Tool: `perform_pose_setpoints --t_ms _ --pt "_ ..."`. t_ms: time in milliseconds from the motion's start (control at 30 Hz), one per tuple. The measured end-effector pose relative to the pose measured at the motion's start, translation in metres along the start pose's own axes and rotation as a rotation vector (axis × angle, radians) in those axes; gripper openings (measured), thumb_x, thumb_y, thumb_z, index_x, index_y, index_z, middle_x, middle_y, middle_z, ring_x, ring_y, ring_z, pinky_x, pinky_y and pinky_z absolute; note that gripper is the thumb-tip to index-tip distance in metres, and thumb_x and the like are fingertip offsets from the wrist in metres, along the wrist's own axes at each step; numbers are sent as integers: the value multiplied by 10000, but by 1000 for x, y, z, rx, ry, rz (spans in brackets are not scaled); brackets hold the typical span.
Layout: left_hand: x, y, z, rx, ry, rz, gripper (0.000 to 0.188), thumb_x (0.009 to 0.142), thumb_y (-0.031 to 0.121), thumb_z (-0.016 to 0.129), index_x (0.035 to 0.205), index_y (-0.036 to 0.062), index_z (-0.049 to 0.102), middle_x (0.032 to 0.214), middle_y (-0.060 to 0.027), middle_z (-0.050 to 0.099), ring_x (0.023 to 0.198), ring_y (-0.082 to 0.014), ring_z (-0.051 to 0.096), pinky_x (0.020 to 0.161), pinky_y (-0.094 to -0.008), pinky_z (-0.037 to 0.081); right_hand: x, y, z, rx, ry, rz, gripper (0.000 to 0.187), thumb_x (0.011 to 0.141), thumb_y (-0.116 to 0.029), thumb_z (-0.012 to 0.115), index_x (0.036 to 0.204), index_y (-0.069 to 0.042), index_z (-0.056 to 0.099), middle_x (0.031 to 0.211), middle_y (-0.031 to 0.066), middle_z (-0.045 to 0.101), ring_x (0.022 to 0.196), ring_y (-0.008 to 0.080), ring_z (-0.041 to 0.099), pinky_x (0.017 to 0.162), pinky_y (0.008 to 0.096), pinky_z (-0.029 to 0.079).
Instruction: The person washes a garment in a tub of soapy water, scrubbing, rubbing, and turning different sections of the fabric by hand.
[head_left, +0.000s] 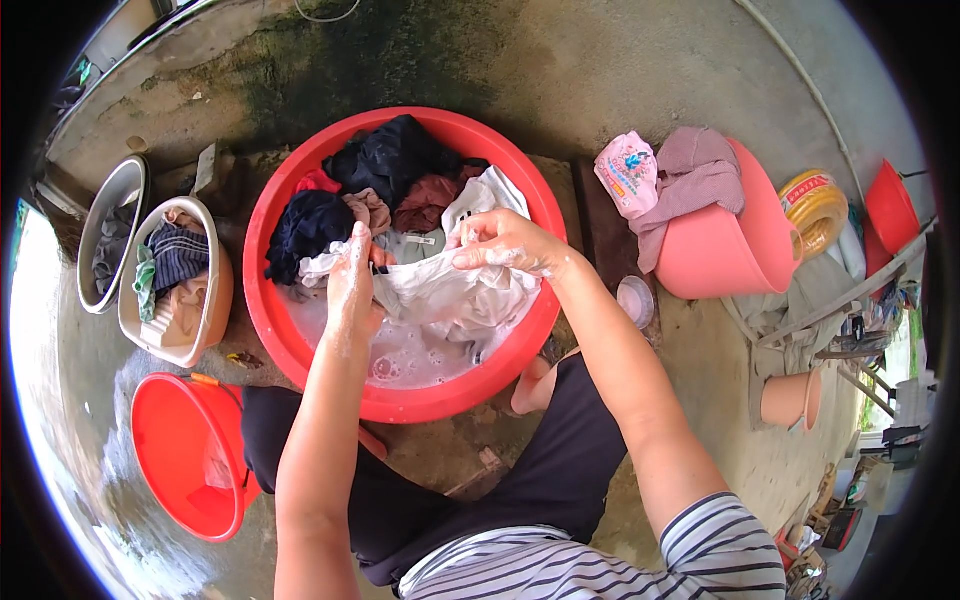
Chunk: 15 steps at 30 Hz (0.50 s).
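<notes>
A big round red tub (pixel 265 335) stands in front of me with soapy water and a heap of wet laundry. Over its middle I hold a wet white garment (pixel 425 285) stretched between both hands. My left hand (pixel 350 285), flecked with suds, is closed on its left end. My right hand (pixel 508 245) pinches its other end near the tub's right side; foam covers the fingers. Behind the garment lie dark clothes (pixel 395 155), a navy piece (pixel 310 232) and a maroon piece (pixel 428 203). More white cloth trails into the water below my right hand.
Left of the tub are a beige basin (pixel 222 300) with clothes, a grey basin (pixel 95 297) and a red bucket (pixel 165 440). At right, a pink tub (pixel 715 255) carries a mauve cloth (pixel 690 180) and a pink packet (pixel 628 175). A coiled yellow hose (pixel 815 225) lies beyond.
</notes>
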<state>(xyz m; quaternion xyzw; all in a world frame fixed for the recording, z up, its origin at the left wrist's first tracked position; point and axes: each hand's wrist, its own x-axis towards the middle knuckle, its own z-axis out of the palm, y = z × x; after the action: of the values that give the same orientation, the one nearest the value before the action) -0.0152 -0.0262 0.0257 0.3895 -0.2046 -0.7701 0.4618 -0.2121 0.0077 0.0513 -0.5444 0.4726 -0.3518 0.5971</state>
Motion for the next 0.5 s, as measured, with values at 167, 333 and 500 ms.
perform_pose_setpoints --t_ms 167,333,500 --pt "6 -15 0 15 252 -88 359 832 349 516 621 86 395 526 -15 359 478 -137 366 466 -254 351 10 -9 74 166 187 -222 61 723 -5 495 673 -32 516 847 52 581 721 90 508 672 234 422" --pt "10 -61 -23 -65 -116 -410 249 834 335 464 732 108 467 642 -47 493 533 -200 487 460 -330 404 64 101 113 -902 608 -467 311 806 -254 512 571 -51 504 557 163 486 534 259 524 545 322 426" --pt "15 -52 -10 -67 129 -166 341 834 406 432 900 84 521 914 -58 561 846 -208 546 737 -372 441 76 44 92 -480 812 -424 371 801 -302 528 540 -47 460 499 146 467 479 311 490 438 381 360"
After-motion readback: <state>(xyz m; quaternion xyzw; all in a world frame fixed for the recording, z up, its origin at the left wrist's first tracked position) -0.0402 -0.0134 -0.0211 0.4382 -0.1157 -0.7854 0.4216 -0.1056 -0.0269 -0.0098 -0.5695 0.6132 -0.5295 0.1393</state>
